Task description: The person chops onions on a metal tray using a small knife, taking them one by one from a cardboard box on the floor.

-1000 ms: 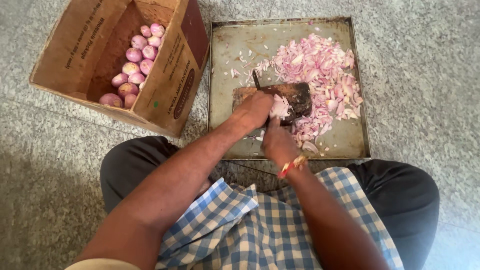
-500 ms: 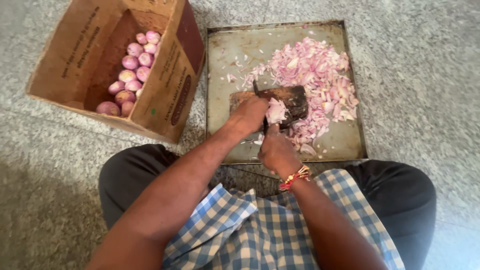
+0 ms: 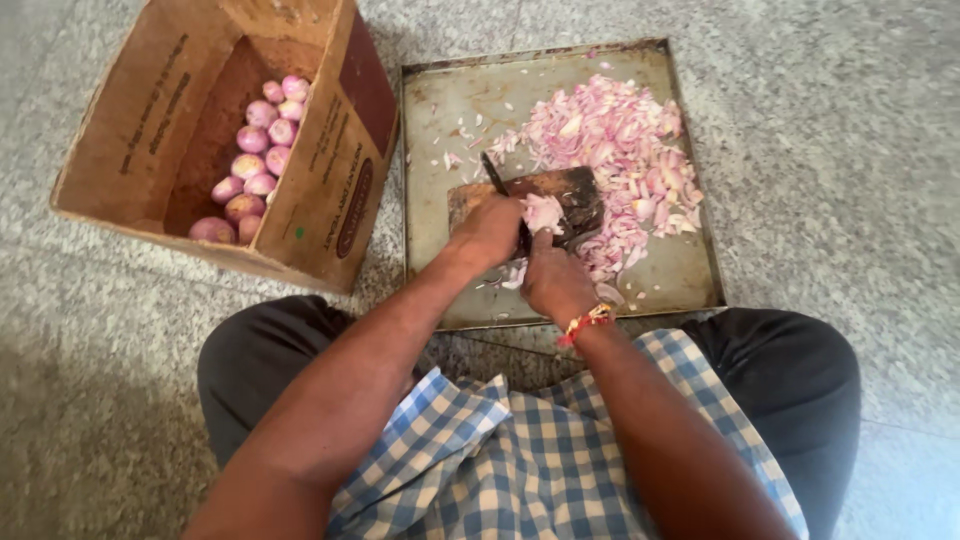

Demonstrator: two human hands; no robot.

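Pink chopped onion (image 3: pixel 615 150) is heaped on the right of the metal tray (image 3: pixel 430 110) on the floor. An onion piece (image 3: pixel 543 212) is pinned on the dark wooden block (image 3: pixel 575 190) by the right hand (image 3: pixel 553 280); the knife (image 3: pixel 494 172) is gripped in the left hand (image 3: pixel 490 230). Much appears cut already, yet a dozen or so whole onions (image 3: pixel 255 165) are left in the cardboard box (image 3: pixel 120 130).

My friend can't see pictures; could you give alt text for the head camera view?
A seated person's left hand and right hand cut an onion on a dark block in a metal tray of chopped onion; a cardboard box holds peeled onions.
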